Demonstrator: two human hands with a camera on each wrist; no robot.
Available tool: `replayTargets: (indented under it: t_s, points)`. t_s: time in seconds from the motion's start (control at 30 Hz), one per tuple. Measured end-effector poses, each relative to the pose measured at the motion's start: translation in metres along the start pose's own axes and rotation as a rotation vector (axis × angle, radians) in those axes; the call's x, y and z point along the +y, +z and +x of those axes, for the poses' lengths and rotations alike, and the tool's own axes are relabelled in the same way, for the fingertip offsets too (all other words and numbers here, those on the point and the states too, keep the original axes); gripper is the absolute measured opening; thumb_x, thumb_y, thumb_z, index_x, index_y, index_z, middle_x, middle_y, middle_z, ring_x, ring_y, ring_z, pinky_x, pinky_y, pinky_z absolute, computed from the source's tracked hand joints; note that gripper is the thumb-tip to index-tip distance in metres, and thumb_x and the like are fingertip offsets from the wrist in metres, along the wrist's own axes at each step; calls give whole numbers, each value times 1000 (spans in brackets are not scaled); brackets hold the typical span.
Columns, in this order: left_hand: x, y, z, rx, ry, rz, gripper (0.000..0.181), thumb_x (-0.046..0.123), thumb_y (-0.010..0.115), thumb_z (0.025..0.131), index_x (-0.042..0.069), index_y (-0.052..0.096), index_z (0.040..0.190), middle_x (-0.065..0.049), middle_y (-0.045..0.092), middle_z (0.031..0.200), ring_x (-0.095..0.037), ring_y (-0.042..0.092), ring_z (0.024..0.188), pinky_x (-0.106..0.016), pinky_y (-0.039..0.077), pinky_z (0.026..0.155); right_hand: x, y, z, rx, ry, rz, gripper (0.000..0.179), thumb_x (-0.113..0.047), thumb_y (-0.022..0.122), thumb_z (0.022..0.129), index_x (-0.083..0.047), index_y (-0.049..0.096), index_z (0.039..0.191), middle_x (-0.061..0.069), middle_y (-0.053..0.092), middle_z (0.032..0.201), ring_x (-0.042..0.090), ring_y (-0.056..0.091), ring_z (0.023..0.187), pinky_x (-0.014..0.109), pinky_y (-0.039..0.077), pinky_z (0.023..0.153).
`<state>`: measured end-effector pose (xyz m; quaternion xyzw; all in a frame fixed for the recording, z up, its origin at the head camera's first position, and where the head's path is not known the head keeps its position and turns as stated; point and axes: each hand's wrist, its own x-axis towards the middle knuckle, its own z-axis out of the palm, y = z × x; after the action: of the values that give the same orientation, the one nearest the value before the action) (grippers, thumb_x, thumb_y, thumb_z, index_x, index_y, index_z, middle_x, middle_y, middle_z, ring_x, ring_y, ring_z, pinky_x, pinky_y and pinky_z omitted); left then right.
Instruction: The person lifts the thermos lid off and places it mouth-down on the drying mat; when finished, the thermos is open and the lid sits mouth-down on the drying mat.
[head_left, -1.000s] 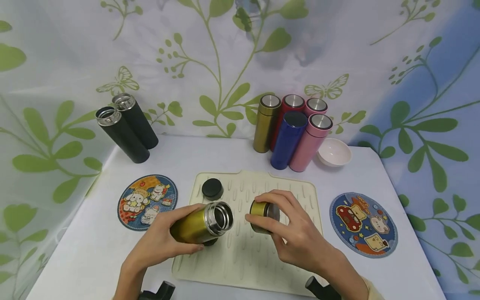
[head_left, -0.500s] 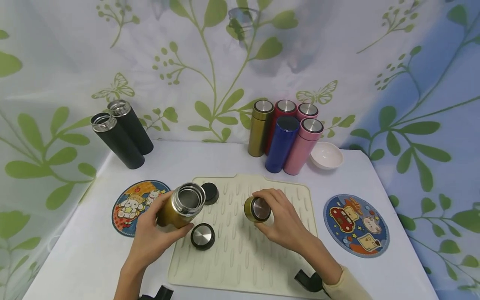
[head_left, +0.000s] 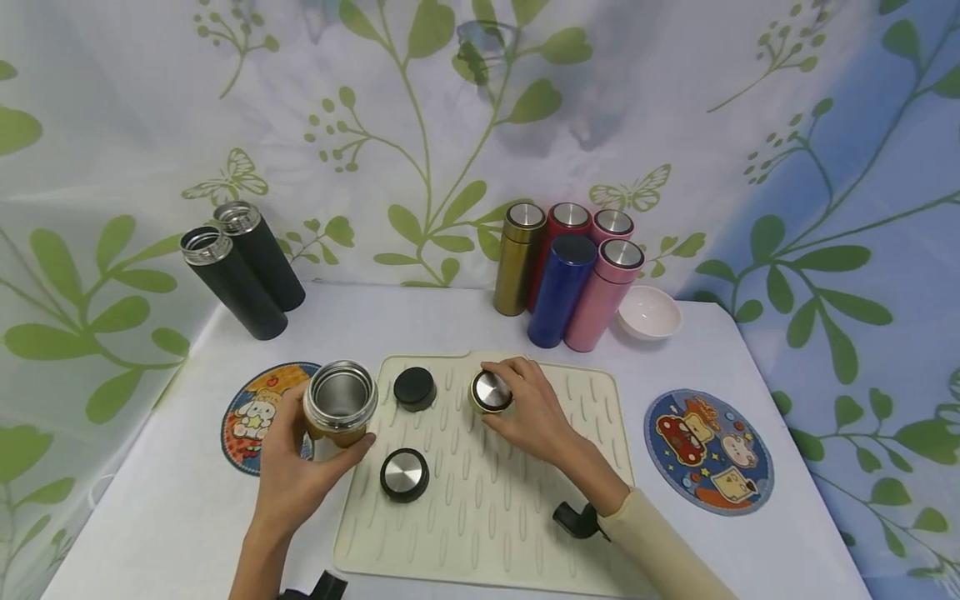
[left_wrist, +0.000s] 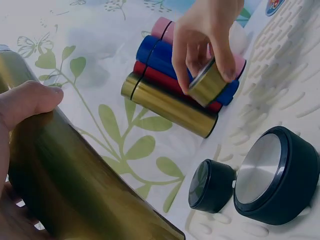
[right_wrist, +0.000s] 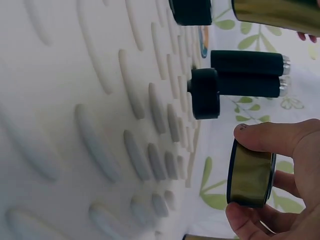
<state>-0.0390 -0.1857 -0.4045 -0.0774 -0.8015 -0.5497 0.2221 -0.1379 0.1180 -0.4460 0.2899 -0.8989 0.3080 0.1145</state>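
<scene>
My left hand (head_left: 294, 479) grips an open gold thermos bottle (left_wrist: 75, 165) around its body. The bottle's bare steel mouth (head_left: 341, 393) faces up toward the head camera. My right hand (head_left: 534, 412) pinches a gold bottle lid (right_wrist: 251, 175) with a steel top, thumb on one side and fingers on the other. In the right wrist view, a gap shows between this lid and the cream ridged mat (head_left: 480, 542). Two black lids rest on the mat between the hands: a dark-topped one (head_left: 415, 388) farther back and a steel-topped one (head_left: 404, 475) nearer.
Two lidless black bottles (head_left: 247, 283) stand at the back left. Capped gold (head_left: 516, 267), red, blue (head_left: 558, 292) and pink (head_left: 600, 304) bottles cluster at the back right, beside a white bowl (head_left: 649, 313). Round cartoon mats lie left (head_left: 247, 433) and right (head_left: 708, 450).
The right hand has carried the gold lid leftward and back over the mat. My left hand has drawn the bottle left and turned it from tilted to more upright, uncovering the nearer black lid.
</scene>
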Motion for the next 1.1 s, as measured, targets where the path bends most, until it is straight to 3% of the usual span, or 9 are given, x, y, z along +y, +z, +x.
replayTargets:
  t_s: [0.17,0.37,0.73,1.1]
  points:
    - [0,0,0,3,-19,-13,90,-13,90,59,4,51,139,-5,60,127,-13,58,112,-20,45,94,3,13,11,-31,36,-3,72,-14,92,68,-9,62,133,9,59,118,26,53,105,42,49,83]
    - [-2,1,-1,-4,15,-11,90,-15,88,59,3,51,139,-7,59,126,-13,58,112,-20,44,95,6,25,21,-68,80,-10,71,-15,91,70,-9,62,134,10,58,119,28,53,104,43,49,84]
    - [1,2,-1,-5,-32,-49,89,-13,89,60,3,51,139,-7,58,128,-15,57,115,-23,44,98,19,43,31,-193,135,-91,72,-21,90,74,-10,59,138,12,58,121,30,53,107,43,48,89]
    - [-2,2,-3,-14,-30,-25,90,-11,90,60,5,51,140,-6,59,129,-14,57,115,-22,44,97,21,41,29,-186,155,-41,78,-23,91,73,-7,56,141,13,58,122,31,55,108,46,47,90]
